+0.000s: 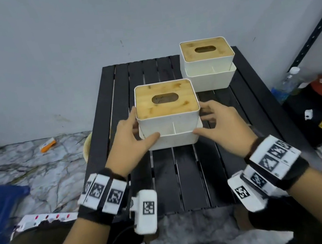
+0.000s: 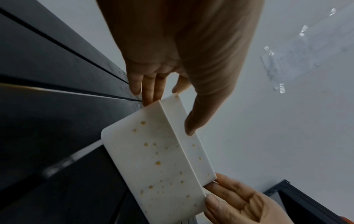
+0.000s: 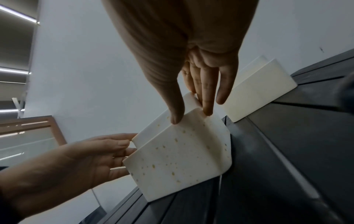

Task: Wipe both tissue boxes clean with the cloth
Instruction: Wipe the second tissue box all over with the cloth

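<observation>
The near tissue box (image 1: 169, 118) is white with a bamboo lid and an oval slot, and stands mid-table. Yellow-brown spots dot its front face (image 2: 157, 159) (image 3: 178, 159). My left hand (image 1: 142, 127) (image 2: 168, 117) rests on its left corner, thumb on the front ledge and straight fingers along the side. On the right corner my right hand (image 1: 202, 121) (image 3: 191, 117) touches it the same way. The second, matching tissue box (image 1: 207, 63) (image 3: 258, 89) stands at the table's far right corner. No cloth shows in any view.
The black slatted table (image 1: 187, 180) stands against a grey wall. A black shelf frame (image 1: 314, 38), a water bottle (image 1: 291, 80) and clutter are at the right. A blue stool (image 1: 2, 206) and an orange object (image 1: 48, 145) are on the marble floor at the left.
</observation>
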